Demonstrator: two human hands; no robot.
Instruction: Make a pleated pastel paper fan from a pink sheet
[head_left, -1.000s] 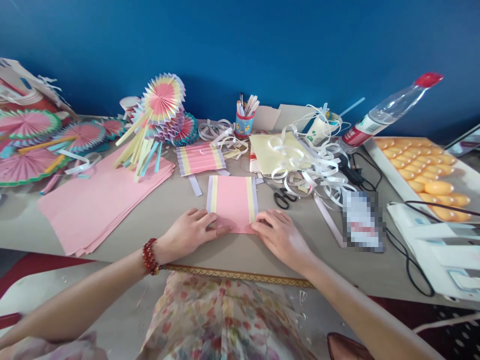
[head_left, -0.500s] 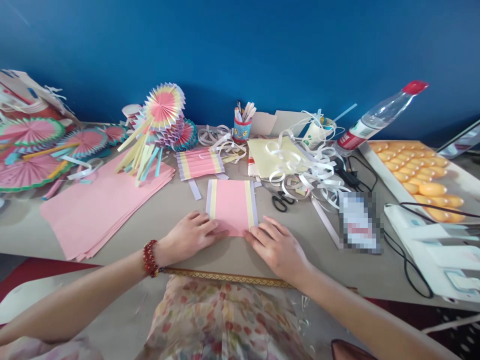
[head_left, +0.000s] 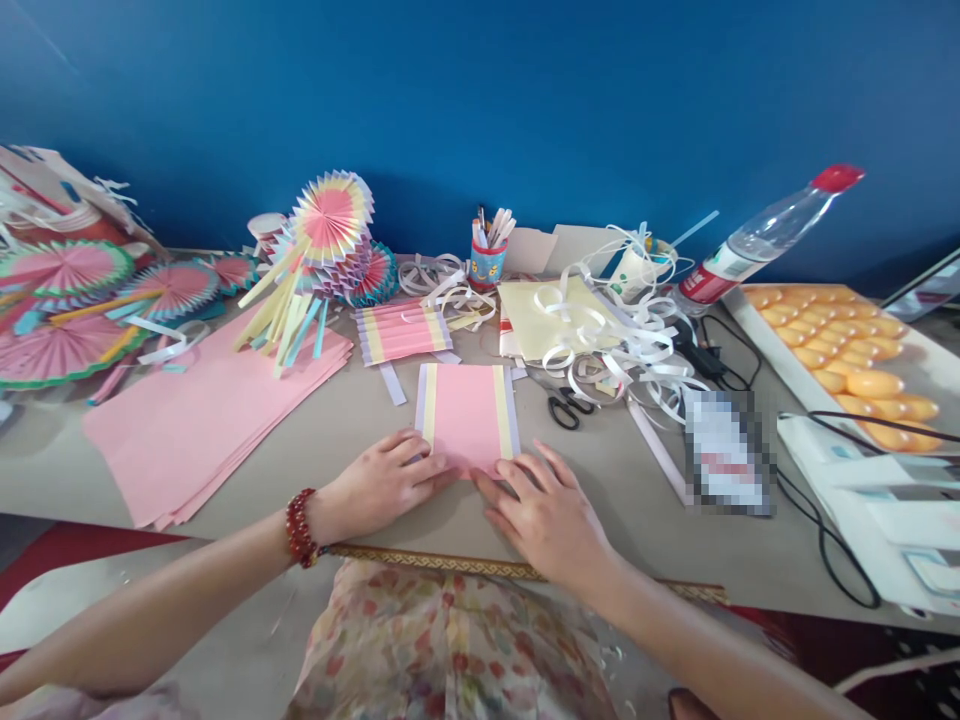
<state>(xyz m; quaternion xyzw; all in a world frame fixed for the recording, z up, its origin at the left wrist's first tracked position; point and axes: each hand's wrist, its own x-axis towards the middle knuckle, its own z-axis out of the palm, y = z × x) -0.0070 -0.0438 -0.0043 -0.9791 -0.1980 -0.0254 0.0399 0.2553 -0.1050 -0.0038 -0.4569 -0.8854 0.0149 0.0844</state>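
Observation:
A pink sheet of paper [head_left: 465, 410] with cream and lilac strips down both sides lies flat before me. My left hand [head_left: 382, 482] is at its lower left corner, thumb and fingers close together on the near edge. Along the lower right edge, my right hand [head_left: 551, 515] touches the paper with its fingertips, fingers spread and the thumb apart from the sheet. A narrow part of the near edge looks turned up; fingers partly hide it. Just behind lies a pleated paper strip [head_left: 401, 330] in matching colours. Black-handled scissors [head_left: 566, 408] rest to the right.
Pink sheets [head_left: 217, 420] are stacked on the left, beside folded paper fans [head_left: 75, 270] and a paper rosette [head_left: 330, 220]. White curled strips [head_left: 637, 350], a pen cup [head_left: 487, 262], a tilted bottle [head_left: 757, 245], a blurred packet [head_left: 726, 455] and a white power strip [head_left: 862, 510] stand around.
My right hand has shifted its fingers leftward along the near edge, and the thumb now stands apart. My left hand stays at the left corner. The view has tilted slightly.

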